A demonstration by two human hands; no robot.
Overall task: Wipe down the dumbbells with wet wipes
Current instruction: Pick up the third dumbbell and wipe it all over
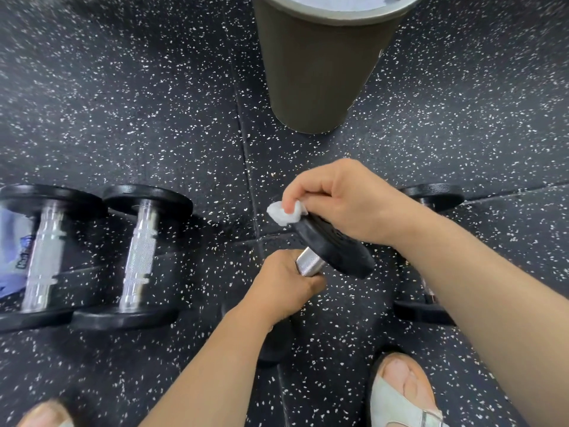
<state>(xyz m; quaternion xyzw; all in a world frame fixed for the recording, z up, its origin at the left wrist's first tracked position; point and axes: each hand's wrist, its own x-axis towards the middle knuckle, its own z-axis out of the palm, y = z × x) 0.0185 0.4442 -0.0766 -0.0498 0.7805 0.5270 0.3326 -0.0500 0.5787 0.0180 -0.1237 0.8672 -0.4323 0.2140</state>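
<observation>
My left hand (284, 286) grips the chrome handle of a black dumbbell (335, 246), holding it tilted above the floor. My right hand (341, 200) pinches a crumpled white wet wipe (281, 214) against the upper edge of the dumbbell's far weight head. The dumbbell's near head is mostly hidden under my left wrist. Two more dumbbells (138, 257) lie side by side on the floor at the left. Another dumbbell (431, 195) lies on the floor at the right, largely hidden behind my right forearm.
A tall olive-grey bin (320, 75) stands on the speckled black rubber floor straight ahead. A blue and white packet (12, 241) lies at the far left edge. My sandalled feet (403, 392) are at the bottom of the view.
</observation>
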